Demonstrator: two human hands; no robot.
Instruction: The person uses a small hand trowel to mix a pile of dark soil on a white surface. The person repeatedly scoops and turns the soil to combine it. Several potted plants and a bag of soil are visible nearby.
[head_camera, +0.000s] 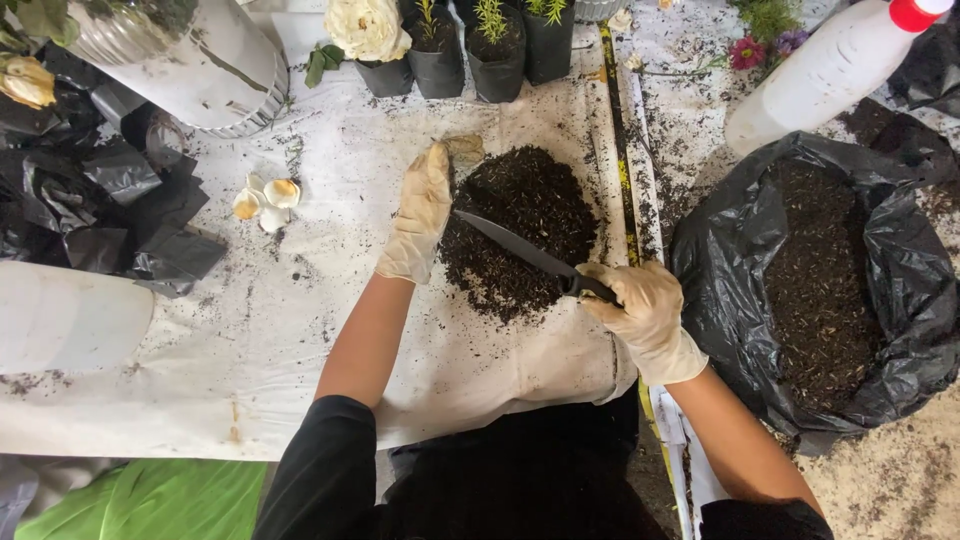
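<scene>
A black bag of soil (905, 290), small potted seedlings (497, 45), a white rose (367, 27) and a white bottle (825, 72).

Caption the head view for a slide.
Gloved right hand holds a knife over a soil heap; left hand flanks it.

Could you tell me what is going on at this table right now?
A person in pale gloves is working a pile of dark potting soil on a white sheet. The right hand grips a black knife whose blade lies across the pile, while the left hand rests flat against the pile's left edge. An open black bag of soil sits to the right, and small black pots with seedlings stand behind.
</scene>
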